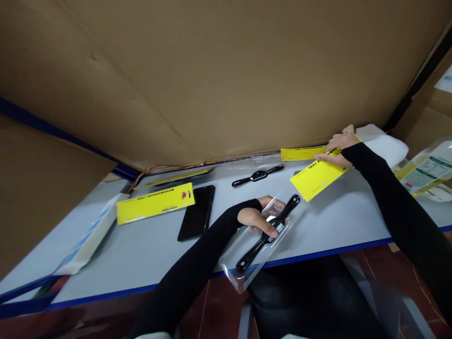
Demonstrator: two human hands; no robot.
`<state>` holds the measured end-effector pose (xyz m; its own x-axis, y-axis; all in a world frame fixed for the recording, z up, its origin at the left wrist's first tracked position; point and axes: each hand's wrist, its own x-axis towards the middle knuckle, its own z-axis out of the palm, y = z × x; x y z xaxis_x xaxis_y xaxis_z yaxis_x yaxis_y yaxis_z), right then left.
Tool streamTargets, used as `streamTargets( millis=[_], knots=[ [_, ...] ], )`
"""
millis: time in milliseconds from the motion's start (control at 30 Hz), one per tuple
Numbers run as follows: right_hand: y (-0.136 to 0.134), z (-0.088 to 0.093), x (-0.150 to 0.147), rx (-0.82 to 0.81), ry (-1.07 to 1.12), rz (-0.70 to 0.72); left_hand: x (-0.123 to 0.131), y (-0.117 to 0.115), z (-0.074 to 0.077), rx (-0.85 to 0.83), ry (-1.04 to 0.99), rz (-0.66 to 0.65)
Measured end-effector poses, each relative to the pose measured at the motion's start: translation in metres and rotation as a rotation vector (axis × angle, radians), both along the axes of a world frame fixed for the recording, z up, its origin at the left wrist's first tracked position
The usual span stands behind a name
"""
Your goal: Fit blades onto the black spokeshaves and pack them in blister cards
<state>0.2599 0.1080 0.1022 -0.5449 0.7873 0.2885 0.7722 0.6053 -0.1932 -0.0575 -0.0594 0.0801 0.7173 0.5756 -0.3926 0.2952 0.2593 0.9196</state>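
Note:
My left hand point(263, 217) grips a black spokeshave point(253, 254) together with its clear plastic blister shell point(237, 278), held tilted over the table's front edge. The thumb presses on the middle of the tool. Farther right, my right hand point(341, 148) is closed around one end of a yellow backing card point(313, 181) printed with "TOOL". The card's lower left corner comes close to the upper end of the shell; whether they touch I cannot tell. A second black spokeshave point(258, 176) lies on the table behind my left hand, outside any packaging.
Another yellow card point(155, 204) lies at the left, partly over a black phone point(197, 214). One more yellow card point(300, 154) rests at the back by the cardboard wall point(219, 84). A white bag point(383, 143) sits behind my right wrist. An open white box point(93, 238) stands far left.

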Motion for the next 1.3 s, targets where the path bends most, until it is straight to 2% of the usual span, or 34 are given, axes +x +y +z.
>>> streamTargets(
  millis=[133, 367, 500, 667, 800, 933, 1000, 1067, 1167, 1233, 1300],
  knots=[
    [0.005, -0.001, 0.005, 0.027, -0.013, 0.007, -0.001, -0.001, -0.001, 0.000, 0.009, -0.003],
    [0.005, -0.001, 0.007, -0.077, 0.159, 0.001, 0.000, -0.001, -0.002, -0.005, 0.013, -0.008],
    [0.000, 0.003, 0.006, -0.039, 0.116, 0.009, 0.000, -0.001, -0.001, -0.011, 0.038, -0.018],
    [-0.009, 0.005, -0.003, 0.019, 0.073, 0.106, 0.003, -0.002, 0.000, -0.004, 0.038, -0.035],
    [-0.023, -0.006, -0.027, 0.052, -0.020, 0.159, 0.005, -0.003, -0.002, -0.016, 0.031, -0.003],
    [-0.045, -0.029, -0.059, 0.072, -0.025, 0.316, 0.006, -0.004, -0.006, 0.011, 0.055, 0.006],
    [-0.054, -0.038, -0.069, 0.113, -0.016, 0.347, 0.006, -0.005, -0.008, 0.010, 0.042, -0.008],
    [-0.057, -0.043, -0.072, 0.121, -0.005, 0.325, 0.007, -0.005, -0.011, -0.039, 0.011, 0.003],
    [-0.052, -0.043, -0.067, 0.083, 0.036, 0.227, 0.009, -0.003, -0.019, -0.123, -0.032, 0.120],
    [-0.044, -0.041, -0.060, 0.099, 0.093, 0.104, 0.011, 0.000, -0.026, -0.146, -0.072, 0.208],
    [-0.034, -0.039, -0.052, 0.131, 0.176, -0.093, 0.014, 0.003, -0.034, -0.153, -0.130, 0.315]
  ],
)
